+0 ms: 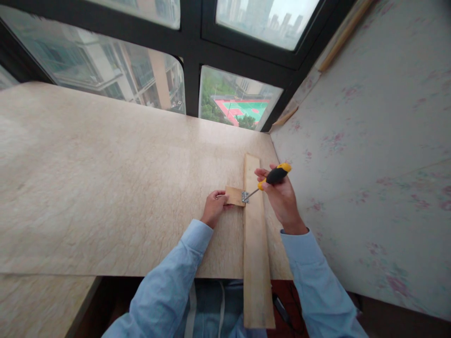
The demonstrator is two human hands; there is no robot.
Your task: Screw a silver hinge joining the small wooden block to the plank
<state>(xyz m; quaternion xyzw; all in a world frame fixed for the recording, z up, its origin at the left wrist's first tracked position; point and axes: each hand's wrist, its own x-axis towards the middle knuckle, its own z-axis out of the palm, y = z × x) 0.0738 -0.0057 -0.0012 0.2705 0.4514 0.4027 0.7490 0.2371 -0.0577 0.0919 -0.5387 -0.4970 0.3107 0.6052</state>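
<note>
**Screwdriver tip at the hinge, plank running lengthwise**

So, from my end of the head cam, everything hangs off that plank. Its long axis runs from the window side toward the body, and the near end sticks out past the edge of the bench. The hinge sits on the plank's left edge, bridging over to a small wood piece lying crosswise just left of it.

I've got the left hand left of the plank, fingers pinched on the small piece's outer end. The right hand is over the plank's right side, fingers curled round the screwdriver handle, a couple looser than the rest. From those fingers the hinge lies down and to the left, right along the slanting shaft. Both hands look about equally near it. Can't tell if the tip is seated in a screw.

Materials: pale, flat, straight-edged wood, shiny metal hinge, chunky yellow-and-black handle, smooth bench with mottled beige, marble-like veining.
</note>
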